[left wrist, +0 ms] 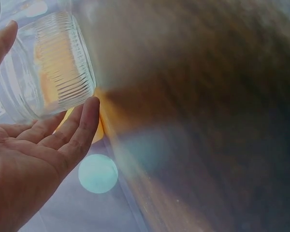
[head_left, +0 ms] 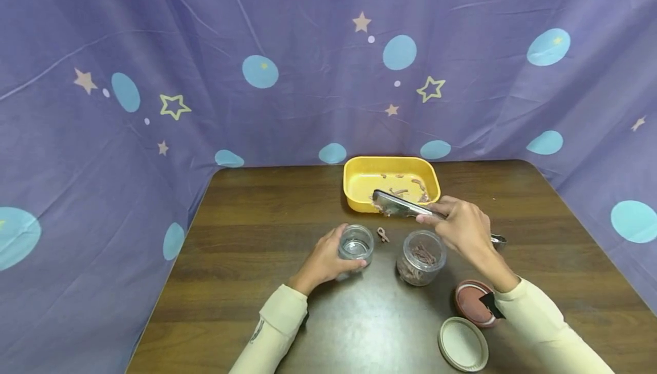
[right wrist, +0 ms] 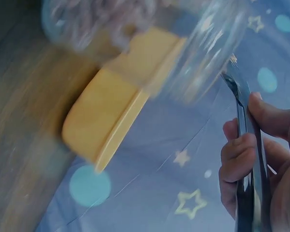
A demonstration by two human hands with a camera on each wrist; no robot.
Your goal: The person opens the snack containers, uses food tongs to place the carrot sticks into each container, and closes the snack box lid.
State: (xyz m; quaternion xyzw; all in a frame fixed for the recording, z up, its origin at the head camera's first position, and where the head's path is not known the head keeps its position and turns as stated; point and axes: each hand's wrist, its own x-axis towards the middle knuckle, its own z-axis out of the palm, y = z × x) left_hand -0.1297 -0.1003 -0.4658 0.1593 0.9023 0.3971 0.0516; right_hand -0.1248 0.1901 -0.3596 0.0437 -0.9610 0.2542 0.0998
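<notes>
My left hand (head_left: 324, 255) holds an empty clear glass jar (head_left: 356, 244) on the table, thumb at the near side and fingers around the far side. The left wrist view shows the ribbed wall of this glass jar (left wrist: 63, 63) between thumb and fingers. My right hand (head_left: 464, 227) grips metal tongs (head_left: 402, 205), pointing left, their tips at the front rim of a yellow tub (head_left: 390, 163). Pinkish-brown scraps cling to the tips. Beneath the right hand stands a second glass jar (head_left: 420, 274) with pinkish-brown strips (head_left: 423, 255) inside.
One looped strip (head_left: 382, 235) lies on the wooden table (head_left: 246, 237) between the jars. Several more strips lie in the yellow tub. Near the right forearm are a reddish round lid (head_left: 473, 304) and a cream lid (head_left: 463, 344). A purple patterned curtain (head_left: 308, 117) hangs behind the table.
</notes>
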